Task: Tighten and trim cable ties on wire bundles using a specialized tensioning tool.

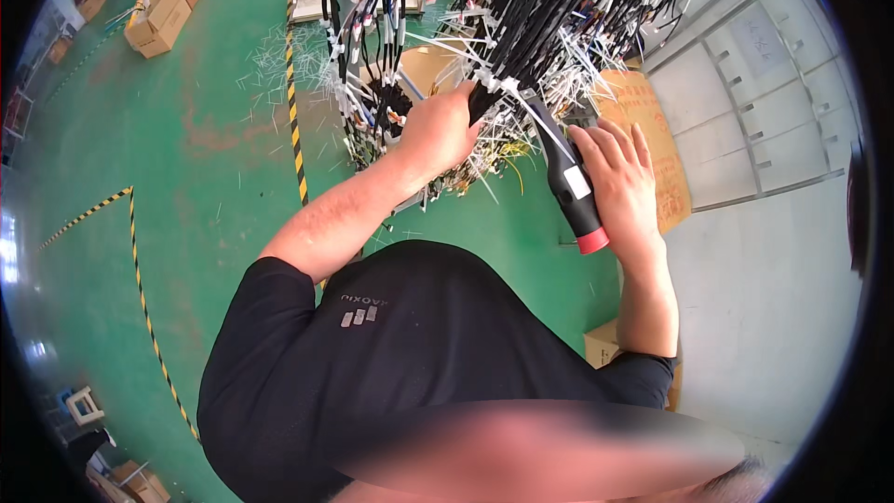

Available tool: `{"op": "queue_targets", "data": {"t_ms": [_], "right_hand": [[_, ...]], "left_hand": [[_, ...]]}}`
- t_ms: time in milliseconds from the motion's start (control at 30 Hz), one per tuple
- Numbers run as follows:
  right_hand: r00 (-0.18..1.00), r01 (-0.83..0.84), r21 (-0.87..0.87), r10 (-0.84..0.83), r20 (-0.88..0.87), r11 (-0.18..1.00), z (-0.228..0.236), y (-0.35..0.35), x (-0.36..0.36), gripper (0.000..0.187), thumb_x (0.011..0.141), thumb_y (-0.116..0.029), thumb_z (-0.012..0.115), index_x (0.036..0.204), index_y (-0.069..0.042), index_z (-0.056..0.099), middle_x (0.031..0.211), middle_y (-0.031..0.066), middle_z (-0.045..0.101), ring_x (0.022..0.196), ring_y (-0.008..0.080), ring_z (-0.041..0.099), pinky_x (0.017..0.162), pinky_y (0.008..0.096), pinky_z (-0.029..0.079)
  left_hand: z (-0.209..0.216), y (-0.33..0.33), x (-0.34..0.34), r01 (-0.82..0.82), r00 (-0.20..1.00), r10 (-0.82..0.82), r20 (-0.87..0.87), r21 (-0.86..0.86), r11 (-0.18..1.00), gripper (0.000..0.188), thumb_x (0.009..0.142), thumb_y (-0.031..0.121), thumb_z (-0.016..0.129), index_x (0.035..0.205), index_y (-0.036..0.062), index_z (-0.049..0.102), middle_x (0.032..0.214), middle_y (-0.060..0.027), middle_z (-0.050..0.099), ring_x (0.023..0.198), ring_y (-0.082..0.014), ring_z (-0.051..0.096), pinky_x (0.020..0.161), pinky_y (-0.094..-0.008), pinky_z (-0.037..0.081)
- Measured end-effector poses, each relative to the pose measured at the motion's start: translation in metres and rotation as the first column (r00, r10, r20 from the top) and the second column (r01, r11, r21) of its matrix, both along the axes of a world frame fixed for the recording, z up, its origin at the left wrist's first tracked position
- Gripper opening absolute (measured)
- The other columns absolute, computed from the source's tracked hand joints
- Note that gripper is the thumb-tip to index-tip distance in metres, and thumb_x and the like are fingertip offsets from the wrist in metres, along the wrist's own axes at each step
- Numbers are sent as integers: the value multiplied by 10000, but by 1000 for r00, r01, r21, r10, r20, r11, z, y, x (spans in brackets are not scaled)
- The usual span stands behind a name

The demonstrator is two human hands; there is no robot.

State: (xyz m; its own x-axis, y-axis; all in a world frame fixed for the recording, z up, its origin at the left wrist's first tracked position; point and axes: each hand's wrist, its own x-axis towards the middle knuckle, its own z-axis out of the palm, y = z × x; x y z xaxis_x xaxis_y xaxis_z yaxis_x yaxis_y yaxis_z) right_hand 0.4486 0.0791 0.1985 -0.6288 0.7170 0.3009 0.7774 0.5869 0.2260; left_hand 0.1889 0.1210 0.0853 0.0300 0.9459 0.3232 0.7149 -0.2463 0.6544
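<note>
A thick bundle of black cables (531,42) with white connectors hangs at the upper middle, many white cable ties sticking out of it. My left hand (438,130) is closed round the lower part of this bundle. A black handheld tool (570,188) with a red end cap slants down from the bundle, its narrow nose up against a white cable tie. Alongside the tool is my right hand (619,172), back upward, fingers stretched out and slightly apart; the nearest finger seems to touch the tool's side. Whatever lies under that palm is hidden.
More wire harnesses (372,28) hang on a rack to the left. Cut tie ends litter the green floor (214,196), which carries yellow-black tape (294,112). Cardboard boxes (163,19) stand far left. A brown cardboard sheet (666,158) leans by the pale wall (754,289) on the right.
</note>
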Motion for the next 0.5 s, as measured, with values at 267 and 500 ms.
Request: {"op": "queue_targets", "data": {"t_ms": [267,500], "right_hand": [[976,-15,-239,-38,-215,971,-15,-8,-8,526,924,-156,633,1445,-89,597,1366,145,638,1347,346,579,1185,473,423],[973,9,-351,-90,-214,937,4,-11,-11,631,853,-216,700,1459,-86,583,1340,161,651,1273,379,611,1147,476,448]], "left_hand": [[5,-5,-5,53,998,-52,23,-62,997,387,903,140,773,1232,-17,642,965,-228,745,896,-447,737,808,-529,598],[5,-8,-3,47,998,-44,44,-56,997,339,912,156,777,1168,-14,634,948,-251,737,925,-473,723,833,-551,583]]}}
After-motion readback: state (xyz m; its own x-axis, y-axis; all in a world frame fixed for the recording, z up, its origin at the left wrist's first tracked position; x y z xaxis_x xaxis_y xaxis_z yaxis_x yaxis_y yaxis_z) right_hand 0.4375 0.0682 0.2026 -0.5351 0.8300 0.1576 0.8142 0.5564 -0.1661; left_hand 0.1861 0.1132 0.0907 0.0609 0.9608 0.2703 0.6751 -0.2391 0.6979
